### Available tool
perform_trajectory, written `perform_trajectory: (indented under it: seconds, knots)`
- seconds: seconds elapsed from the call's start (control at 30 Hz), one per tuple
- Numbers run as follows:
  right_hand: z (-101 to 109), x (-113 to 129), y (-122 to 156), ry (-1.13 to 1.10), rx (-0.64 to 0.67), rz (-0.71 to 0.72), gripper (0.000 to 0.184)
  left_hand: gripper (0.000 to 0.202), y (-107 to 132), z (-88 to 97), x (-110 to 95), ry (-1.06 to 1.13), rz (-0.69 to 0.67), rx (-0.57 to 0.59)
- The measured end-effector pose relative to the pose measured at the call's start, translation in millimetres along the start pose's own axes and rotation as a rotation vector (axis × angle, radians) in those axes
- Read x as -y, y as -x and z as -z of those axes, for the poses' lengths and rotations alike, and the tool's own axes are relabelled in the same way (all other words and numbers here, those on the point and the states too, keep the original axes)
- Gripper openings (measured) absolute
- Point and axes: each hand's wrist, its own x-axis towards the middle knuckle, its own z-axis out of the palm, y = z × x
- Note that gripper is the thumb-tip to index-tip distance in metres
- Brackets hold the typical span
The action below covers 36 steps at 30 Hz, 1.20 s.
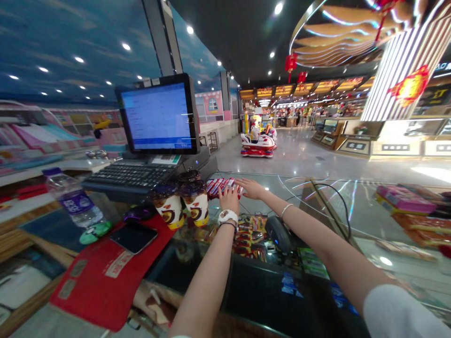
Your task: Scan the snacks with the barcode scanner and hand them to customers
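Packs (214, 187) lie in a row at the centre of the frame, just right of three cups (196, 204). The left hand (229, 199) is over them, palm down, fingers spread. The right hand (251, 188) is at their right end, fingers outstretched; contact cannot be confirmed. A scanner (279, 234) stands lower right of centre, a monitor (158, 117) upper left.

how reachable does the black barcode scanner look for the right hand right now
Probably yes: nothing visible stands between the right hand and the black barcode scanner, which sits nearer the wearer; the hand would likely need to draw back from the red-wrapped packs.
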Motion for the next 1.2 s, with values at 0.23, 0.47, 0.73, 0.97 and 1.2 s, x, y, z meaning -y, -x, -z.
perform_trajectory:
  seconds: [0.23, 0.47, 0.73, 0.97, 1.2]
  knots:
    - [18.9, 0.4, 11.9, 0.049, -0.097, -0.019, 0.069, 0.047, -1.0, 6.7, -2.8, 0.045, -0.139, -0.078]
    - [64.7, -0.7, 49.1, 0.219, -0.241, -0.053, 0.039, 0.047, 1.0, 16.1, -13.8, 0.039, -0.295, -0.104]
    - [98.8, 16.2, 111.3, 0.295, -0.305, -0.110, 0.036, 0.047, 12.7, 37.8, -33.4, 0.059, -0.468, -0.117]
    - [115.3, 36.0, 167.6, 0.352, -0.465, -0.209, 0.035, 0.047, 25.4, 58.7, -54.1, 0.150, -0.639, -0.254]
    - [111.6, 60.5, 213.2, 0.429, -0.653, -0.202, 0.029, 0.028, 33.6, 59.8, -74.6, 0.302, -0.784, -0.575]
